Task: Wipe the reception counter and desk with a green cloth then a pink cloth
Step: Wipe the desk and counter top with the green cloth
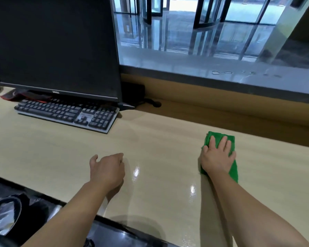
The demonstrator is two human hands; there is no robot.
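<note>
A folded green cloth [232,169] lies flat on the light wooden desk [159,136], right of centre. My right hand [217,156] presses down on it with fingers spread, covering most of the cloth. My left hand [107,169] rests on the desk to the left, fingers curled loosely, holding nothing. The raised grey reception counter [212,68] runs along the back, above a wooden panel. No pink cloth is in view.
A black Dell monitor [55,45] stands at the back left with a dark keyboard [68,114] in front of it. A red item [16,95] lies under the monitor. A bin with a plastic liner [2,216] sits below the desk's near edge.
</note>
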